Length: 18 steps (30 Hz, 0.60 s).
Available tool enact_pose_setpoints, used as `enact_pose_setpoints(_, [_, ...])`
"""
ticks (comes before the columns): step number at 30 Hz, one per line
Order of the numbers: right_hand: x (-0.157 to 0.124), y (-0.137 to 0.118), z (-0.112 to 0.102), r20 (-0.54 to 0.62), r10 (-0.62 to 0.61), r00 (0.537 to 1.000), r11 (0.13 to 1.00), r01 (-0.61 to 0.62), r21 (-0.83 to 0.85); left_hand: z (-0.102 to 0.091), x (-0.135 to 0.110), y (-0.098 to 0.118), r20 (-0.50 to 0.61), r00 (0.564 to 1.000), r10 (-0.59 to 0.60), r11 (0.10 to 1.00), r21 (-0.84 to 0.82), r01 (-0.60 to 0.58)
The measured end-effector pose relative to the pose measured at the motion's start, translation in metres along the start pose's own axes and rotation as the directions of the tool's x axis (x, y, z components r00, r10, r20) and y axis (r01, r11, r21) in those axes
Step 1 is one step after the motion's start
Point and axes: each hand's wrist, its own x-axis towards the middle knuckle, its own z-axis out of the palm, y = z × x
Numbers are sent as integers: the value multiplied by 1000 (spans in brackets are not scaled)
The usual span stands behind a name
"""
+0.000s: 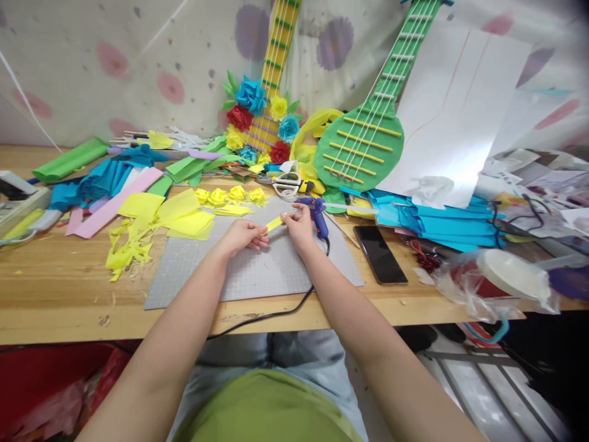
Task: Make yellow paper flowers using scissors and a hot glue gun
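Observation:
A short strip of yellow crepe paper [275,224] stretches between my two hands, above the grey cutting mat [257,273]. My left hand [245,236] pinches its left end, and my right hand [298,224] has the other end between thumb and fingers. Just right of my right hand, a blue glue gun [318,218] rests on the mat, its black cord running toward the front edge. Several yellow paper flowers [237,194] stand in a row beyond my left hand. Yellow paper sheets [186,212] lie to their left, with shredded scraps [129,248] nearby.
A green paper-covered lute shape [361,144] and a yellow one with flowers [271,80] lean at the back. White-handled scissors [286,184] lie behind the mat. A phone [380,254] and a bagged tub [499,279] are right. Blue paper [432,221] is piled behind the phone.

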Motion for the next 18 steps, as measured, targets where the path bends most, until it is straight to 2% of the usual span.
enact_pose_setpoints(5, [1, 0, 0, -19, 12, 1000, 1000, -12, 4, 1, -2, 2, -59, 998, 12, 1000, 1, -12])
enact_pose_setpoints(13, [-3, 0, 7, 121, -37, 992, 995, 48, -87, 5, -2, 3, -147, 982, 121, 991, 77, -111])
enact_pose_setpoints(18, [-4, -1, 6, 64, -13, 998, 994, 20, -110, 9, 5, -2, -119, 985, 125, 989, 98, -113])
